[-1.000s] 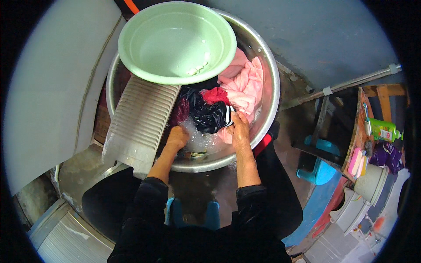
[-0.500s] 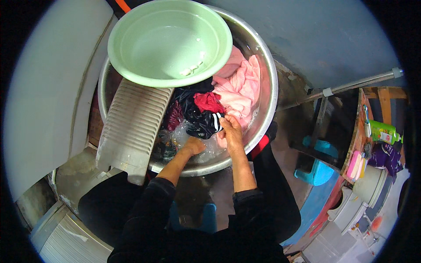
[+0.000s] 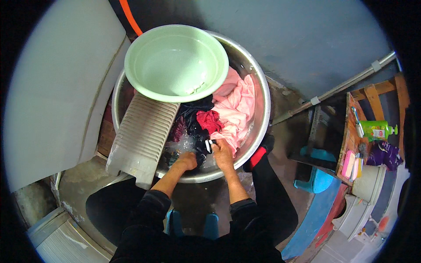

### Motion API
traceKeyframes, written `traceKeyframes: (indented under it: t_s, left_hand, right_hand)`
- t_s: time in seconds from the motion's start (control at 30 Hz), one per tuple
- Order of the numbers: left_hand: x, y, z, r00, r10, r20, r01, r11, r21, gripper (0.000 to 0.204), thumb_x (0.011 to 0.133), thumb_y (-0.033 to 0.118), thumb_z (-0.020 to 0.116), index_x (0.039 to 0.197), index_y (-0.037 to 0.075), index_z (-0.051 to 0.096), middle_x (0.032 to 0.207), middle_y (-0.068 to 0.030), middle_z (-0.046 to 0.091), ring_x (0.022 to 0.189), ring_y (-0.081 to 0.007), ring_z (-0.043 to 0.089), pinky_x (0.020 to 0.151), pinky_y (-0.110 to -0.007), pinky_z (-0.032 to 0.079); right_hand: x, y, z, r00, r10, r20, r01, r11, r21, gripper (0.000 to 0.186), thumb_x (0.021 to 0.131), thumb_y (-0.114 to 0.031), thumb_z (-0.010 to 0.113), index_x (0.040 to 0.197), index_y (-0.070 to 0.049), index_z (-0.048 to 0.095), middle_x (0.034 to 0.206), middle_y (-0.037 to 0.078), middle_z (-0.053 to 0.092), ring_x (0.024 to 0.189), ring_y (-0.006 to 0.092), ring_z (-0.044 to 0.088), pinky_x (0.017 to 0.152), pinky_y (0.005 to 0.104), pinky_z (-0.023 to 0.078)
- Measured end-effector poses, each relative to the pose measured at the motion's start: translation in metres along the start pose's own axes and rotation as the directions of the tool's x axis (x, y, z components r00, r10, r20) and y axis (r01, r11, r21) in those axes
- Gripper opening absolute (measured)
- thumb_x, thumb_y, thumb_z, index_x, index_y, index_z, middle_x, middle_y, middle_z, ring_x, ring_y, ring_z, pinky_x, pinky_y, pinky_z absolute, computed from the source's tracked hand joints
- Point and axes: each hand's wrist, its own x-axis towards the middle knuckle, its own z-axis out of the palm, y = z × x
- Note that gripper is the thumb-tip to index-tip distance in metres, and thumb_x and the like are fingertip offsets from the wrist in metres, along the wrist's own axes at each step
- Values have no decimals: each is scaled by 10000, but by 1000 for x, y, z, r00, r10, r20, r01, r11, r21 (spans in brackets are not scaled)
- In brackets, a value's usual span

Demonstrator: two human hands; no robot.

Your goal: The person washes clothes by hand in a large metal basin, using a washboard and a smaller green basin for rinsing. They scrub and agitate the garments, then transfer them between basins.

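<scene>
Fingers of the right hand [image 3: 222, 153] are closed on the white-striped edge of a dark garment [image 3: 201, 141]; we view this hand from the back, so its fingertips are partly concealed. The left hand [image 3: 188, 160] is located just beside it, curled downward at the near side of the metal basin [image 3: 266, 101]. Its fingertips are hidden, and we cannot tell whether they grip cloth. The dark garment lies wet and bunched inside the basin; we cannot trace its full outline.

Adjacent to it we identify a red cloth [image 3: 208, 121] and, to the right, a heap of pink fabric [image 3: 239, 103]. A maroon cloth [image 3: 177, 129] appears to be a separate item, though suds [image 3: 185, 142] and shade make its border hard to read.

A ridged washboard [image 3: 140, 131] lies across the left part of the basin, its upper end covered by a pale green bowl [image 3: 137, 75]. The bowl conceals the contents beneath it. We note white bits [image 3: 195, 89] inside, too small to identify. An orange strip [image 3: 131, 17] is cut off behind the bowl. At the right, near a green pump bottle [image 3: 379, 130], a crumpled purple packet [image 3: 385, 154] is distorted by the lens.
</scene>
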Motion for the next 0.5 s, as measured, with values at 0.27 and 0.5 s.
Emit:
traceKeyframes:
  t_s: [0.27, 0.5]
  left_hand:
    - [-54, 5, -13, 961, -71, -267, 107, 986, 124, 231, 820, 139, 504, 922, 31, 680, 966, -179, 663, 914, -323, 650, 782, -405, 528]
    - [-96, 27, -61, 799, 68, -598, 145, 943, 301, 186, 836, 139, 500, 862, 47, 659, 855, -146, 673, 783, -274, 675, 667, -368, 551]
  right_hand:
    - [-40, -35, -16, 994, 88, 64, -82, 993, -83, 301, 775, -99, 650, 1056, -12, 585, 868, 149, 640, 782, 259, 629, 730, 366, 485]
    - [-49, -69, -27, 989, 94, 112, -114, 975, 191, 256, 818, -84, 629, 1058, -5, 588, 912, 100, 652, 728, 149, 606, 573, 277, 505]
